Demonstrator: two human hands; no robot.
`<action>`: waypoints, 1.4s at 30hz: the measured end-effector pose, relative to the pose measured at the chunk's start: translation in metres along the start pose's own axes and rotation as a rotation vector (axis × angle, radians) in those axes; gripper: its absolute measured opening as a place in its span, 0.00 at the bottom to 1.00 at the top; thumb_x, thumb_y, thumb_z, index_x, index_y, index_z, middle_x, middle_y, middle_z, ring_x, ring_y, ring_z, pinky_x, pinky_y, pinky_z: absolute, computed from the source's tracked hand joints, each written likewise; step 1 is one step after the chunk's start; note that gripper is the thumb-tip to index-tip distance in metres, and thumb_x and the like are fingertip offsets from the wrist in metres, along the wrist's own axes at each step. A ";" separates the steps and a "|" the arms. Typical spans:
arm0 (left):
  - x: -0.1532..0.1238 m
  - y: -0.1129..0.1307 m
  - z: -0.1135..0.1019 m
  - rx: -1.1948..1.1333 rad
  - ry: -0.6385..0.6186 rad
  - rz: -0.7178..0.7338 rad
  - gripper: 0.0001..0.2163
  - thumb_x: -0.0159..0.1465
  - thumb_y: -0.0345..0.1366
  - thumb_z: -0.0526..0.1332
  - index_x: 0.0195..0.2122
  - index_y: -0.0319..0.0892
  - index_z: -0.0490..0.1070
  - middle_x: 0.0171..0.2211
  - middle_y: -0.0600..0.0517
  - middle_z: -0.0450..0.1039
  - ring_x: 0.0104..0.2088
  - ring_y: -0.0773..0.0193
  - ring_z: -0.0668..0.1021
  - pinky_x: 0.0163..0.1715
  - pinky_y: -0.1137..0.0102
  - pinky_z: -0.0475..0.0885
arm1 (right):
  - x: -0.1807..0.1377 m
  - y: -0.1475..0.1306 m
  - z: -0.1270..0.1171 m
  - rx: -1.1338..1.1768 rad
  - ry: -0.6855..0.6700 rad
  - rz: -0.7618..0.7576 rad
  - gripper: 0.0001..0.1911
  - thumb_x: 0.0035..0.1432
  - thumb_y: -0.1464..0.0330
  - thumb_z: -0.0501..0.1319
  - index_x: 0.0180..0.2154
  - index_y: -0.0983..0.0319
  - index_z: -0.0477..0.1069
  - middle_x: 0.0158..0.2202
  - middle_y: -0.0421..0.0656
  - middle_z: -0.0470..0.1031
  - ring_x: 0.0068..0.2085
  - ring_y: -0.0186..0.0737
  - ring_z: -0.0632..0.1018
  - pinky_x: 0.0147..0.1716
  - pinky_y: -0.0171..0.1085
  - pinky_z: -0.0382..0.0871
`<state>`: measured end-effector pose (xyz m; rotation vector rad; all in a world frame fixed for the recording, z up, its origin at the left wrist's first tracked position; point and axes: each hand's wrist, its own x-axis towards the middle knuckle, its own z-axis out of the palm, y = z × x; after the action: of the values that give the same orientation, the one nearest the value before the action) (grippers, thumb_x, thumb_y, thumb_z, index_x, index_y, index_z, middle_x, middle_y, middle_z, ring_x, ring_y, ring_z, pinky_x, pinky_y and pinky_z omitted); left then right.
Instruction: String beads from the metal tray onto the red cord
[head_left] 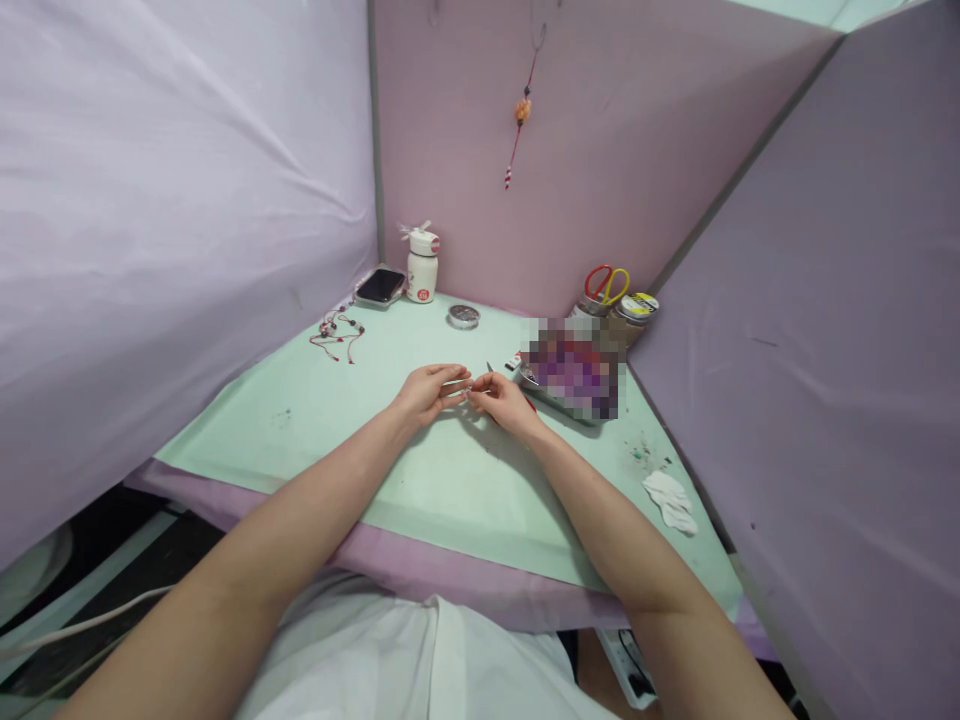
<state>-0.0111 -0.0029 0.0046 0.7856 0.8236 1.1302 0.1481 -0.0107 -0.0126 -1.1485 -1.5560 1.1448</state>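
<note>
Small pale piece (469, 389) is at the fingertips, above the mid part of the green tabletop (420, 470). Right hand (501, 398) has thumb and fingers pinched together on it. Left hand (436, 392) has its fingers stretched out toward the right hand, tips at the piece — can't tell whether they clamp it or just steady it. Piece is tiny and partly covered by fingers; can't make out its long axis or which way it points.

Just beyond the right hand, a thin metal tip (490, 367) points away from the wearer and slightly left. Something red (532, 405) shows beside the same hand, mostly covered.

Edges: front edge of the top crosses below the forearms, pink-purple cloth (450, 562) hanging past it. Back edge meets the pink panel (465, 150); the lilac side panels stand along left and right.

Room: right side is tight — metal tray (559, 404), contents pixelated, sits near the right hand. Left has more: a wide stretch of green between the left hand and the beaded red cords (337, 333). Ahead, spool (463, 317) stands well apart from the fingers, with the white bottle (422, 272) and phone (381, 286) behind it to the left. White cloth (670, 502) lies near the right edge, outside the right forearm.
</note>
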 end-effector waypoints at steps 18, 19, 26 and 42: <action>-0.004 -0.004 0.006 0.414 -0.153 0.135 0.16 0.49 0.45 0.68 0.33 0.38 0.78 0.33 0.44 0.78 0.38 0.57 0.78 0.46 0.62 0.69 | 0.000 -0.013 -0.008 0.002 0.100 -0.071 0.13 0.50 0.60 0.61 0.37 0.60 0.73 0.33 0.40 0.74 0.36 0.36 0.73 0.35 0.35 0.67; -0.004 -0.004 0.006 0.443 -0.166 0.138 0.17 0.49 0.46 0.68 0.33 0.38 0.78 0.32 0.43 0.78 0.38 0.57 0.78 0.45 0.62 0.69 | 0.000 -0.013 -0.009 0.011 0.092 -0.083 0.13 0.50 0.60 0.61 0.36 0.60 0.74 0.33 0.40 0.74 0.35 0.36 0.73 0.35 0.36 0.67; -0.011 0.000 0.009 0.588 -0.184 0.160 0.12 0.51 0.42 0.66 0.29 0.39 0.78 0.30 0.44 0.79 0.35 0.58 0.79 0.42 0.64 0.69 | 0.000 -0.012 -0.008 0.052 0.100 -0.113 0.11 0.47 0.59 0.63 0.29 0.61 0.73 0.27 0.39 0.73 0.31 0.35 0.71 0.34 0.36 0.66; -0.011 0.001 0.014 0.359 -0.088 0.129 0.14 0.49 0.45 0.68 0.28 0.38 0.76 0.32 0.44 0.78 0.35 0.59 0.78 0.42 0.64 0.70 | 0.003 -0.014 -0.007 0.095 0.227 -0.095 0.12 0.47 0.58 0.62 0.28 0.61 0.70 0.24 0.37 0.68 0.25 0.30 0.65 0.28 0.33 0.62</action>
<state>-0.0015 -0.0148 0.0144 1.1924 0.9247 1.0658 0.1513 -0.0084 0.0024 -1.0893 -1.3535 0.9788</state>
